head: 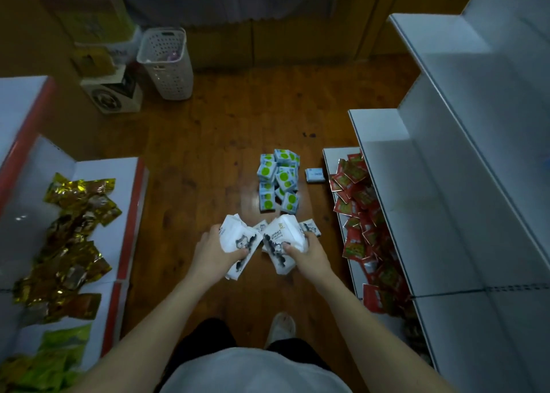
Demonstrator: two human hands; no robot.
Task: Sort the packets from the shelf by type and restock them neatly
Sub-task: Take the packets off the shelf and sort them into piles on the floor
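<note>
1. Packets of white soft plastic with a black ink-wash animal print fill both hands: the left hand (215, 251) grips one bundle (238, 243), and the right hand (306, 251) grips a second bundle (281, 240).
2. Fingers (238, 254) of the left hand curl round the near edge of its bundle; the right hand's thumb and fingers clamp its own in the same way. Neither hand is free.
3. Both bundles fan up and away from the fingers, their long sides running away from the person, and their inner edges nearly meet between the hands.
4. A few loose white packets (311, 227) of the same print lie on the brown wooden floor (208, 160), just beyond the right hand's fingers.
5. Farther ahead of the fingers sits a heap of small blue-and-white packets with green circles (278, 179), with one stray pale-blue packet (315, 175) just to its right.
6. Red foil sachets (357, 208) crowd the low white shelf (387, 160) to the right of the fingers; gold foil packets (74, 223) lie on the red-edged white shelf (131, 214) to the left.
7. My judgement: the right hand is nearer the loose packets, and the bundles should be squared together before restocking.
</note>
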